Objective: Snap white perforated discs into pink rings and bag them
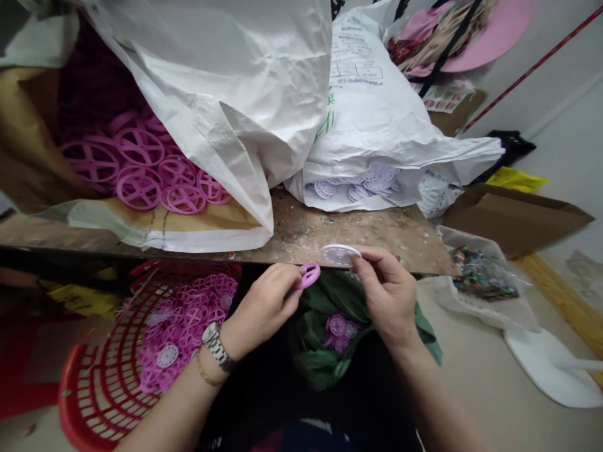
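My left hand (273,296), with a metal watch on its wrist, pinches a pink plastic spoked ring (309,276) by its edge. Between the thumb and fingers of my right hand (387,292) is a white perforated disc (339,254), tilted so its face shows. A small gap separates the ring from the disc, near the front edge of the wooden table (301,226). Below my hands, a green bag (308,351) holds several pink rings with pale discs (340,329) in them. My right fingertips partly cover the disc's edge.
A large paper-lined sack (207,232) of pink rings lies open at the left. Right of it, a white sack (362,119) spills pale discs (372,182). A red basket (78,402) of pink rings stands lower left; a clear bin (494,307) of small items is at right.
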The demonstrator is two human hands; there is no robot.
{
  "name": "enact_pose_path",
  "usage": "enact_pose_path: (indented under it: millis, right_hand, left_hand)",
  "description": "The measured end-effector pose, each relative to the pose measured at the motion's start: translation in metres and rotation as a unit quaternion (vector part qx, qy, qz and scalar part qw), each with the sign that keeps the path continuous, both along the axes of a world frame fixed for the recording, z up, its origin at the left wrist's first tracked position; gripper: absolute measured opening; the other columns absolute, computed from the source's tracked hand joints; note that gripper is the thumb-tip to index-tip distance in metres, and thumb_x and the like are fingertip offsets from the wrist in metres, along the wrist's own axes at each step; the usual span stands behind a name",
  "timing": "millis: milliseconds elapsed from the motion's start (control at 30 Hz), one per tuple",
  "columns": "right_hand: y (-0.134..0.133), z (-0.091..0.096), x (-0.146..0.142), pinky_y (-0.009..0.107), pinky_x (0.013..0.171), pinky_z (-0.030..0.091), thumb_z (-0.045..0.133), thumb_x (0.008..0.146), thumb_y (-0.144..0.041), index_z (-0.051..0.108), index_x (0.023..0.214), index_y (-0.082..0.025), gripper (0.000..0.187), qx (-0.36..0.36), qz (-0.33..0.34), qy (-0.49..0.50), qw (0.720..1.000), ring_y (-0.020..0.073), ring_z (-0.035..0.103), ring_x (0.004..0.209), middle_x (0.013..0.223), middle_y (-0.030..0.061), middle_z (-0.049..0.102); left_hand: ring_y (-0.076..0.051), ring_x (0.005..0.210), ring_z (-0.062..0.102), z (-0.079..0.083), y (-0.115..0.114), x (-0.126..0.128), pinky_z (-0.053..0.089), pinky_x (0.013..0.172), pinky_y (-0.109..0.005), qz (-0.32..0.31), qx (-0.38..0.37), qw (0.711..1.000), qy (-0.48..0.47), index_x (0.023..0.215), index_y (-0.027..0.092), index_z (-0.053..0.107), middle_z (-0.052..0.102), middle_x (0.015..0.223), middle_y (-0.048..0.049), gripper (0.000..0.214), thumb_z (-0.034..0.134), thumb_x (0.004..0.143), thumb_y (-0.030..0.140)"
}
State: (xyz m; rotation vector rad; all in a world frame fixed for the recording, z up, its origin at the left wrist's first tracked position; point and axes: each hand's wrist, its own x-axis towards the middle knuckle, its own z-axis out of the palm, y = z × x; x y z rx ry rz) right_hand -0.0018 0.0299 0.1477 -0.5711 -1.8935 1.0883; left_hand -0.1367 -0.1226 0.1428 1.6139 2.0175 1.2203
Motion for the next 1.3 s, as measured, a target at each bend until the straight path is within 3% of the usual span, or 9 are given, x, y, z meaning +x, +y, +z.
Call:
enact_pose_path:
  millis: [167,533,667,800,933,1000,1167,1233,1300]
  right_hand:
    - [-0.006,-0.010,0.002,0.036,0.087,0.053,0.057,0.090,-0.015,0.067,0.103,-0.023,0.018,0.200,0.063,-0.009,0.978,0.0208,0.067,0.096,0.102,0.0061,0.072]
    - [-0.018,-0.019,0.007,0.035,0.089,0.053,0.051,0.092,-0.009,0.064,0.111,-0.022,0.027,0.208,0.118,-0.041,0.970,0.0191,0.065,0.100,0.105,0.0073,0.070]
    - [-0.023,-0.017,0.010,0.036,0.095,0.049,0.052,0.095,-0.021,0.067,0.109,-0.022,0.021,0.114,0.154,-0.060,0.980,0.0204,0.062,0.108,0.112,0.0077,0.069]
    - [-0.023,-0.021,0.011,0.040,0.097,0.048,0.047,0.096,-0.042,0.070,0.103,-0.021,0.031,-0.098,0.136,-0.075,0.983,0.0238,0.061,0.109,0.115,0.0082,0.067]
    - [-0.019,-0.026,0.010,0.033,0.071,0.057,0.063,0.083,-0.052,0.063,0.113,-0.023,0.042,-0.397,0.171,-0.107,0.895,0.0208,0.067,0.084,0.101,0.0058,0.069]
    - [-0.019,-0.026,0.010,0.027,0.064,0.055,0.074,0.075,-0.045,0.061,0.113,-0.023,0.046,-0.481,0.191,-0.093,0.851,0.0174,0.066,0.078,0.096,0.0036,0.069]
    - [-0.019,-0.030,0.010,0.020,0.059,0.051,0.082,0.065,-0.033,0.064,0.106,-0.021,0.046,-0.518,0.159,-0.025,0.840,0.0139,0.063,0.077,0.097,0.0026,0.069]
    - [-0.020,-0.035,0.009,0.020,0.058,0.050,0.082,0.065,-0.034,0.065,0.106,-0.022,0.046,-0.491,0.124,-0.015,0.862,0.0148,0.063,0.078,0.097,0.0025,0.070]
    - [-0.020,-0.040,0.008,0.022,0.058,0.050,0.080,0.066,-0.035,0.066,0.107,-0.022,0.045,-0.445,0.091,-0.015,0.891,0.0168,0.064,0.079,0.097,0.0029,0.071]
  left_hand:
    - [-0.018,0.098,0.058,-0.004,0.003,0.003,0.050,0.087,-0.034,-0.053,0.045,0.991,0.111,0.097,0.018,0.053,0.064,0.102,-0.0077,0.011,0.046,0.092,0.011]
    - [-0.018,0.108,0.057,-0.011,-0.002,-0.003,0.052,0.091,-0.035,0.009,0.153,0.976,0.153,0.103,0.016,0.056,0.059,0.115,-0.0123,0.017,0.057,0.088,0.009]
    - [-0.018,0.103,0.060,-0.014,-0.001,-0.003,0.054,0.087,-0.036,-0.038,0.171,0.971,0.162,0.105,0.017,0.055,0.065,0.109,-0.0107,0.020,0.057,0.088,0.008]
    - [-0.020,0.105,0.060,-0.014,-0.002,-0.002,0.055,0.086,-0.037,-0.059,0.178,0.961,0.202,0.107,0.016,0.056,0.066,0.109,-0.0122,0.021,0.056,0.088,0.006]
    - [-0.021,0.113,0.057,-0.014,-0.003,0.000,0.055,0.090,-0.039,-0.085,0.161,0.955,0.233,0.110,0.017,0.056,0.065,0.113,-0.0115,0.024,0.053,0.089,0.006]
    - [-0.022,0.117,0.055,-0.016,-0.003,0.001,0.055,0.092,-0.040,-0.092,0.158,0.956,0.228,0.113,0.017,0.055,0.063,0.117,-0.0118,0.027,0.053,0.089,0.005]
    - [-0.024,0.128,0.047,-0.026,-0.001,0.009,0.049,0.101,-0.045,-0.026,0.123,0.985,0.114,0.120,0.022,0.053,0.048,0.136,-0.0133,0.035,0.053,0.088,0.007]
    - [-0.024,0.129,0.046,-0.027,0.000,0.012,0.051,0.099,-0.042,0.014,0.077,0.996,-0.031,0.129,0.024,0.046,0.043,0.140,-0.0134,0.044,0.054,0.088,0.010]
    - [-0.024,0.123,0.051,-0.024,0.002,0.015,0.056,0.091,-0.037,0.013,0.026,0.980,-0.197,0.133,0.025,0.041,0.045,0.137,-0.0128,0.049,0.056,0.087,0.014]
